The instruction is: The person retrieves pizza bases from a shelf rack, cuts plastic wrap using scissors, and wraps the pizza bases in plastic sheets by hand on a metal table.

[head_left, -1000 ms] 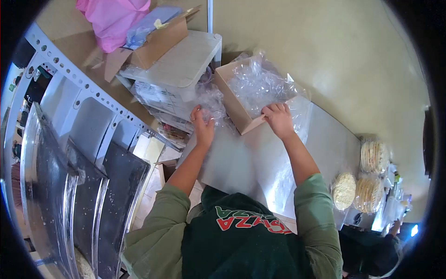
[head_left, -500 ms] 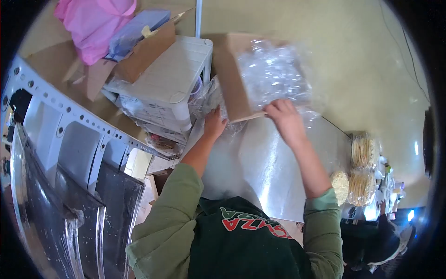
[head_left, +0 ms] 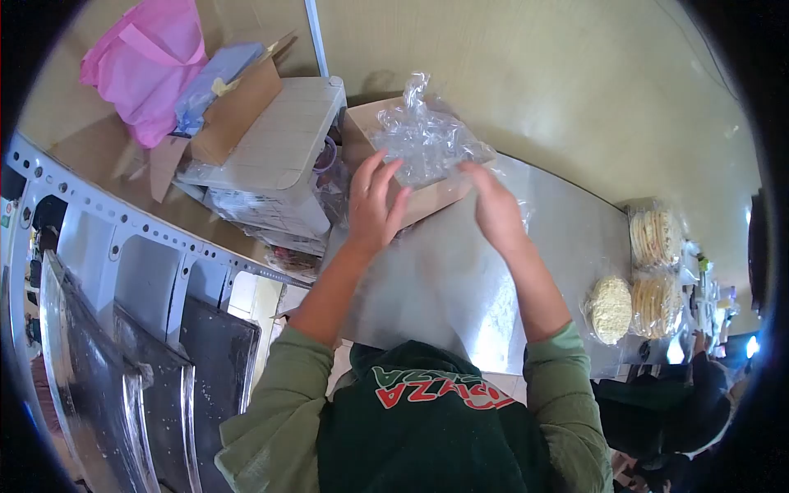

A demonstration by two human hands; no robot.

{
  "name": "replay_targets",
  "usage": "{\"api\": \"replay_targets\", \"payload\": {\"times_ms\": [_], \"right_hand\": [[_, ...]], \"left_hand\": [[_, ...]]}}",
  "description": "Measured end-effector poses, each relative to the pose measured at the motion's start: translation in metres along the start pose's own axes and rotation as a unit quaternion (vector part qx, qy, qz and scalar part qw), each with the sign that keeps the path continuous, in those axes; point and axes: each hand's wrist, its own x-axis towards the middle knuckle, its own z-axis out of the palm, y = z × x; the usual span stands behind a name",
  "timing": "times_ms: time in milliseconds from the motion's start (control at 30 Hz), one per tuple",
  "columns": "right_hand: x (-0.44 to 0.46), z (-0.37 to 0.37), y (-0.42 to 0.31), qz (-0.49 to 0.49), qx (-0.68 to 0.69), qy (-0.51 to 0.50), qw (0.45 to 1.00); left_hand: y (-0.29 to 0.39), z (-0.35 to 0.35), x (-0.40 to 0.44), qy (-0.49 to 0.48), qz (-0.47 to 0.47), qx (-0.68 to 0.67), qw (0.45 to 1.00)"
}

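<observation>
A cardboard box sits on the metal table against the wall, filled with crumpled clear plastic that rises above its rim. My left hand is at the box's near left side, fingers spread, holding nothing. By the near right corner is my right hand, fingers stretched toward the rim and slightly blurred. It grips nothing that I can see; whether its fingertips touch the box or the plastic is unclear.
Left of the box stands a white plastic drawer unit, with an open carton and a pink bag beyond. Dark trays lean in a rack at left. Bagged flat rounds stand at right, near another person.
The box has gone from tilted and held up to resting on the table, further left. My right hand has come off its edge, and my left hand has risen beside it with fingers spread.
</observation>
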Motion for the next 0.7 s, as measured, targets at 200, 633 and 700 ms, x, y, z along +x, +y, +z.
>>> {"api": "replay_targets", "payload": {"times_ms": [200,633,700], "right_hand": [[-0.062,-0.086,0.018,0.2,0.573,0.132,0.784],[-0.229,-0.104,0.054,0.073,0.667,-0.224,0.707],[-0.228,-0.106,0.056,0.119,0.632,-0.157,0.749]], "left_hand": [[0.036,0.022,0.009,-0.045,-0.166,-0.323,0.931],[0.163,0.048,-0.006,-0.242,-0.264,-0.367,0.858],[0.183,0.041,-0.014,-0.235,-0.248,-0.303,0.89]]}}
